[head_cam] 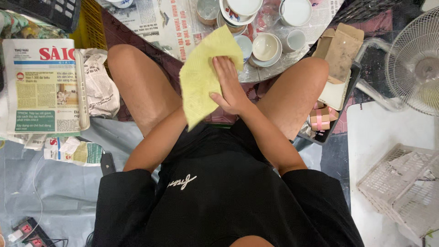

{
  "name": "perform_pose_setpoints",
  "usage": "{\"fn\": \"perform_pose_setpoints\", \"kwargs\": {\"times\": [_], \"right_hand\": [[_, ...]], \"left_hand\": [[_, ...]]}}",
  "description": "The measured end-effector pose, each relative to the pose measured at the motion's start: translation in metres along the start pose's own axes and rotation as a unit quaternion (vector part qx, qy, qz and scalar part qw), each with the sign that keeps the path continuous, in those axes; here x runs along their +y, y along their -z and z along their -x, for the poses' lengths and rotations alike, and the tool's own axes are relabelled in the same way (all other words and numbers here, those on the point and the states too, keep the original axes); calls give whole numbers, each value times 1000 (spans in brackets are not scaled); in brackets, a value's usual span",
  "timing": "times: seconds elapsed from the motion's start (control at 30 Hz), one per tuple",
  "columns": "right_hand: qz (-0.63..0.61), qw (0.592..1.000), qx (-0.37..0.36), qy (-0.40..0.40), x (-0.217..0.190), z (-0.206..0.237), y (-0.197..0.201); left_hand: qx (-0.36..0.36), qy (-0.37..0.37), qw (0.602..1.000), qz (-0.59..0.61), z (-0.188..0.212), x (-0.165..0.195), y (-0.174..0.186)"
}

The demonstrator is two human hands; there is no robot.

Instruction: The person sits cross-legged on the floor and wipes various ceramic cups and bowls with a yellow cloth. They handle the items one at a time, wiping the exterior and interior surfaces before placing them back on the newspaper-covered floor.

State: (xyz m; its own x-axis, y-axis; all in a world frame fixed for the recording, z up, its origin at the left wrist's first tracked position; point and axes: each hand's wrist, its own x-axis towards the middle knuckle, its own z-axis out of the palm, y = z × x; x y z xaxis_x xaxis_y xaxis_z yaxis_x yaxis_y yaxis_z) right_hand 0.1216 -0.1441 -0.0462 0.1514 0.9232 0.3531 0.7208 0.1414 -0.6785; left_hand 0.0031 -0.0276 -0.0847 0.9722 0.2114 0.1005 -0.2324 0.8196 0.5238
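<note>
Yellow cloth [201, 77] hangs between my knees, just before the white cups [267, 48]. My right hand [228, 84] presses flat on it, fingers spread; my left hand is hidden behind it, grip unclear.

Seated on floor, knees apart. Right hand [230, 87] pressed flat on yellow cloth [202, 77], fingers spread over its upper half. Left hand hidden under the cloth; whether it grips the cloth can't be told. Beyond the knees: white cups and bowls [266, 47] clustered on newspaper sheets [160, 23] spread on the floor. Folded newspaper [43, 87] at left, crumpled paper [101, 84] just beside it. Cardboard box [340, 48] by right knee, white fan [414, 59] at right edge, white plastic basket [404, 187] lower right.
</note>
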Motion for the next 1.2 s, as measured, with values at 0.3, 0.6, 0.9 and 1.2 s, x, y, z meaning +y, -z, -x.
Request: {"fn": "perform_pose_setpoints", "kwargs": {"times": [0.3, 0.6, 0.9, 1.2], "right_hand": [[-29, 999, -16, 9, -9, 0, 0], [42, 996, -81, 26, -10, 8, -22], [-4, 996, 83, 15, -9, -3, -12], [11, 1000, 25, 6, -25, -3, -14]], "left_hand": [[9, -60, 997, 56, -1, 6, 0], [73, -120, 977, -162, -16, 13, 26], [19, -39, 998, 51, 3, 14, -12], [-30, -43, 975, -218, 10, 0, 3]]}}
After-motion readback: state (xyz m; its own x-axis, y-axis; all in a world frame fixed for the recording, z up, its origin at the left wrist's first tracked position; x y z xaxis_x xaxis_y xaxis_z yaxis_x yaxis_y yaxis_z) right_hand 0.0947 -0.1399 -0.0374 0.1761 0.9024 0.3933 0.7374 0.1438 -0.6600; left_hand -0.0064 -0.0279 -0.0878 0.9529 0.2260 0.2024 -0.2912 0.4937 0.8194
